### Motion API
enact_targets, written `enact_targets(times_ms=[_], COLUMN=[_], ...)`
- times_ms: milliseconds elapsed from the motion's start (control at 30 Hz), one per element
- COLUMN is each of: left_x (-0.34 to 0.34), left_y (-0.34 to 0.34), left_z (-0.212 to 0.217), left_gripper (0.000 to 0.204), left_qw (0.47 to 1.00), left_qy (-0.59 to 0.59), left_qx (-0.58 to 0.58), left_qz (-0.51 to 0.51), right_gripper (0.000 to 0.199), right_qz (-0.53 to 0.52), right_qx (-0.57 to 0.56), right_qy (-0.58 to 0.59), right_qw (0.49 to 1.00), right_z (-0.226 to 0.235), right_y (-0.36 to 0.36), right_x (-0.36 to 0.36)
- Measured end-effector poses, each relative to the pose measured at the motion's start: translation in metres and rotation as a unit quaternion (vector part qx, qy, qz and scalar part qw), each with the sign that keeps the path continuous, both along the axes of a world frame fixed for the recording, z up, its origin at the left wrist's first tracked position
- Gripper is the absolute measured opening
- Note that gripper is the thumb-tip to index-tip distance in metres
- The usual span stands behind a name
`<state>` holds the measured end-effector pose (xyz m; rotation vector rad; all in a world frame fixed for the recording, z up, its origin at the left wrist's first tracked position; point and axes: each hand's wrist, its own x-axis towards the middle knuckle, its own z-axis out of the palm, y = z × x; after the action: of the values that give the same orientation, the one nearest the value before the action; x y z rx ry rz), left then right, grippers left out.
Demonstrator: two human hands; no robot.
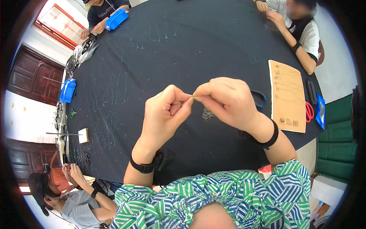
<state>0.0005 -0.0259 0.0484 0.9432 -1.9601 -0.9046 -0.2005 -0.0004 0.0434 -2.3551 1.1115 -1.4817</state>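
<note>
My left hand [164, 114] and my right hand [228, 101] meet above the black table [171, 49], fingertips pinched together on a small thin piece of wire or chain [193, 97], too small to make out. Just below my right hand a small tangle of thin metal chain [207, 114] lies on the cloth. Both wrists wear black bands.
A brown cardboard sheet [286, 95] with thin pieces on it lies at the right, with red scissors [309, 112] and a blue tray [320, 111] beside it. Blue trays [68, 91] [116, 19] sit at the left and far side. Three other people sit around the table.
</note>
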Motion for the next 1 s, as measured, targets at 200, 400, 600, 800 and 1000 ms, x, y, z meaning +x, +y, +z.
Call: enact_targets(times_ms=[200,400,600,800,1000], left_x=[0.000,0.001,0.002,0.002,0.000], left_y=[0.000,-0.002,-0.004,-0.006,-0.003], left_z=[0.001,0.000,-0.003,-0.005,0.001], left_gripper=[0.012,0.007,0.005,0.004,0.003], left_qw=[0.999,0.999,1.000,0.999,0.997], left_qy=[-0.017,-0.005,0.011,0.014,-0.014], left_qx=[-0.015,-0.021,-0.025,-0.042,-0.071], left_qz=[-0.025,-0.027,-0.001,0.019,-0.002], right_gripper=[0.006,0.012,0.015,0.010,0.010], right_qz=[0.052,0.162,0.136,0.058,0.005], right_qx=[0.240,0.392,0.384,0.194,-0.019], right_qy=[-0.118,-0.295,-0.292,-0.132,-0.063], right_qw=[0.962,0.856,0.865,0.970,0.998], right_z=[0.005,-0.027,-0.038,-0.018,-0.010], right_y=[-0.002,-0.014,-0.003,0.007,-0.002], right_x=[-0.006,0.003,0.014,0.017,0.007])
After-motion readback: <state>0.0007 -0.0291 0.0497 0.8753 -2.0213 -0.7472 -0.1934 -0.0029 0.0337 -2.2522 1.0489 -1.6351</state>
